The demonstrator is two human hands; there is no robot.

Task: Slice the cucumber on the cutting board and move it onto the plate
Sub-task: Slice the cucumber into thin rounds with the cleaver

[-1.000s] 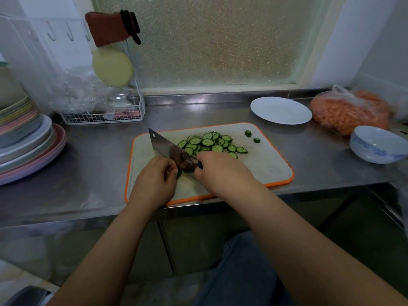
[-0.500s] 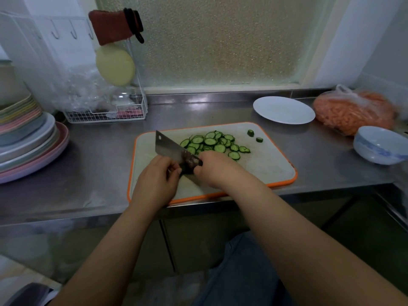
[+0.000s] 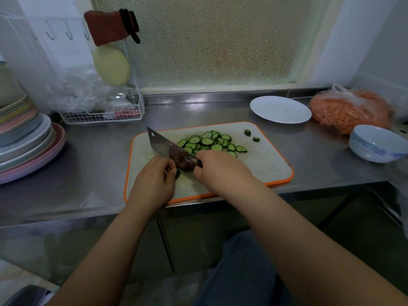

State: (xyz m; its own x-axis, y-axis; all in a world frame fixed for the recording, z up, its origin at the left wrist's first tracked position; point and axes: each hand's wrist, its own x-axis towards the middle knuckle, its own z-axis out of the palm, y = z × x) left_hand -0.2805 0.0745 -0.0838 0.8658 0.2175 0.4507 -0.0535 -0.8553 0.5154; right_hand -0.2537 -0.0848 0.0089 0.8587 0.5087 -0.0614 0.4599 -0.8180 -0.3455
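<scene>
An orange-rimmed white cutting board lies on the steel counter. A heap of cucumber slices sits on its far half, with two end pieces to the right. My right hand grips the handle of a cleaver, its blade angled toward the far left. My left hand curls round a small cucumber stub, mostly hidden, right against the blade. An empty white plate stands behind the board to the right.
A stack of pastel plates fills the left of the counter. A wire rack with plastic bags stands at the back left. A bag of orange shreds and a pale blue bowl sit at the right.
The cleaver has lifted and come down again by my left fingers in a chopping motion. Both hands stay at the near middle of the board.
</scene>
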